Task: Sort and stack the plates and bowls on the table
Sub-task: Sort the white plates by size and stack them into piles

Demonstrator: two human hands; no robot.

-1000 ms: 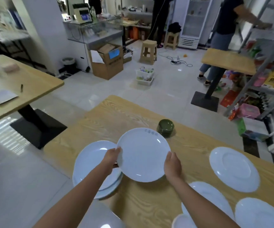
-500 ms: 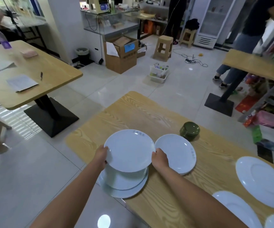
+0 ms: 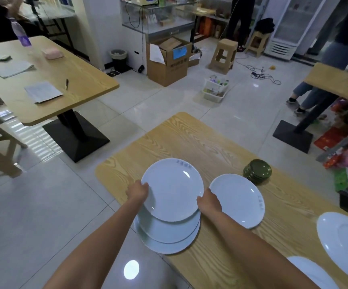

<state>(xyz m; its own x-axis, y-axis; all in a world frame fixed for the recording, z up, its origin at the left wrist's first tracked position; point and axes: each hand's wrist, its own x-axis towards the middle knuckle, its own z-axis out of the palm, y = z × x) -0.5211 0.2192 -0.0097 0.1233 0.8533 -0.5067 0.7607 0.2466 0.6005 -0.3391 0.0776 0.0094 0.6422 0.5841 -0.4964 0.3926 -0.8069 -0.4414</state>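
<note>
I hold a white plate by its two sides over the table's left corner. My left hand grips its left rim and my right hand grips its right rim. Right under it lies a stack of white plates at the table's near left edge. Another white plate lies flat just to the right. A stack of small dark green bowls stands behind that plate. A wide-rimmed white plate lies at the far right, and another white plate shows at the bottom right.
The wooden table has bare wood at its far end. A second table with papers and a pen stands to the left. A cardboard box, stools and a basket are on the floor beyond. A person stands at the right.
The held plate has travelled left from the table's middle to above the left stack and sits lower over it now. Both hands keep their grip.
</note>
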